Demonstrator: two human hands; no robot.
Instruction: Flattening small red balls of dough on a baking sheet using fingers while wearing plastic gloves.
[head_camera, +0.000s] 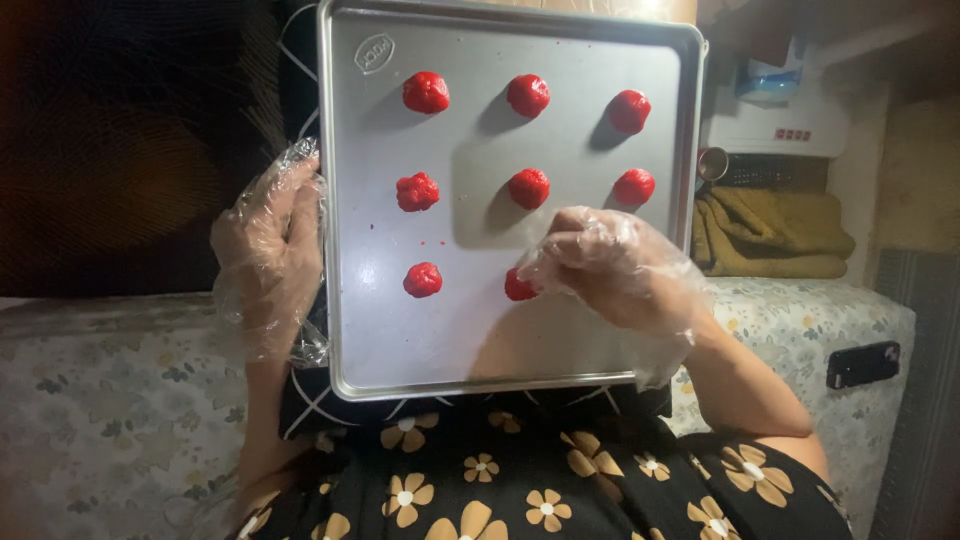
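1. Head view: a rectangular silver metal baking tray (400, 330) sits on the person's lap over a dark cushion. There are eight small red dough balls on it, three along the far edge, three across the middle, two in the near row.
2. The right hand (615, 270), in a loose clear plastic glove, has its fingers (560, 248) pinched closed around the red dough ball (518, 287) in the middle of the near row, which rests on the tray.
3. The left hand (270, 255), gloved too, rests its curled fingers against the tray's left edge, steadying it. I can't tell if it actually grips the rim.
4. My guess: the balls look soft, light and sticky, so pinch gently from the sides or they'll squash.
5. An olive folded towel (770, 235) lies off past the right edge.
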